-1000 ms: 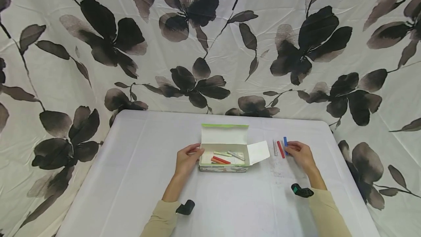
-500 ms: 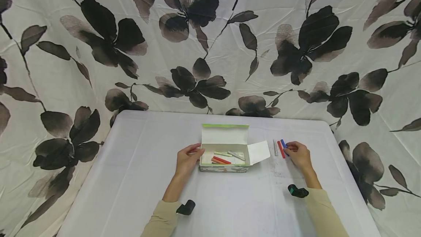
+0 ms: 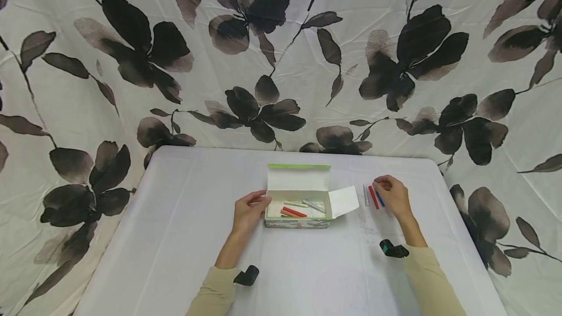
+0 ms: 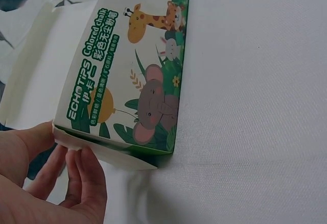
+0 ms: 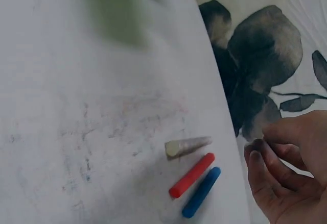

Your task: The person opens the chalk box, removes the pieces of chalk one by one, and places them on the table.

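Chalk box [image 3: 296, 224]: on table [image 3: 197, 184]; lid [image 3: 298, 178] raised behind, side flap [image 3: 344, 202] out to right. Within: several chalk sticks [image 3: 294, 212]. Right of box: row of three chalk sticks [image 5: 192, 176]. Left hand [image 3: 248, 213]: at box's left end. Right hand [image 3: 393, 196]: near rightmost stick. Hanging cloth [image 3: 285, 62]: behind table.

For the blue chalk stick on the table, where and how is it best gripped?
Probably best pinched at the middle of the blue chalk stick, across its long sides, coming from above and the person's right. It lies flat, slender and straight, and the red stick lies close along its left, so the right side leaves more room.
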`<state>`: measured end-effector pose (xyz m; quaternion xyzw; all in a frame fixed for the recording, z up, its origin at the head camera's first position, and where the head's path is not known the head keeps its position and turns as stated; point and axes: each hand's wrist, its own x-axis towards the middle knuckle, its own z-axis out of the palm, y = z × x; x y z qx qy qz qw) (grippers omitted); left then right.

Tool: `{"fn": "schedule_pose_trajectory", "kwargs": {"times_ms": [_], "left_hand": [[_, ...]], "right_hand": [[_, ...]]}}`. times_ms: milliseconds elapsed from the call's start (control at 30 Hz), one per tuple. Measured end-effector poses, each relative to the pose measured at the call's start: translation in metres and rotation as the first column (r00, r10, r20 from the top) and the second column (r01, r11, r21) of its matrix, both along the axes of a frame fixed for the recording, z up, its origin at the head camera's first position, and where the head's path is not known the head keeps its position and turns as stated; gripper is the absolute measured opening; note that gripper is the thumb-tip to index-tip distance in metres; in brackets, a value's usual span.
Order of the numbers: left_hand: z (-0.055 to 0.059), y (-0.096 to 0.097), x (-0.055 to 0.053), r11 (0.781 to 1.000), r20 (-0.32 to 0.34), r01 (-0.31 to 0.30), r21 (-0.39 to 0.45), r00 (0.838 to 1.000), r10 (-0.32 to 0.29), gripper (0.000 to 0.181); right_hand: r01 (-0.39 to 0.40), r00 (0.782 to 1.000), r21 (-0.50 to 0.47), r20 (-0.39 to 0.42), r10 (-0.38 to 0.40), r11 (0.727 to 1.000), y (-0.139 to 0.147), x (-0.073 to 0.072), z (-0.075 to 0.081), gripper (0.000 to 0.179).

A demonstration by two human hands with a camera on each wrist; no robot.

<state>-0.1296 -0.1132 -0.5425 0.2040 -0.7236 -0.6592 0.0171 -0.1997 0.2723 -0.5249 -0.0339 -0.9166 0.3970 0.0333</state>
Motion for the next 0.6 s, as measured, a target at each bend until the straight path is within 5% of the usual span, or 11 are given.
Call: {"fn": "schedule_pose_trajectory", "kwargs": {"times_ms": [233,600], "left_hand": [[0.001,0.0,0.0,1.0,-0.01,0.009,0.006,1.0,-0.009,0.032],[-0.001,0.0,0.0,1.0,-0.005,0.002,0.001,1.0,-0.002,0.032]], "right_hand": [[-0.08,0.992,-0.055,-0.101,0.074,0.995,-0.02,0.001,0.016,0.025],[-0.22,0.969,-0.118,-0.139,0.203,0.968,-0.062,0.01,0.045,0.026]]}}
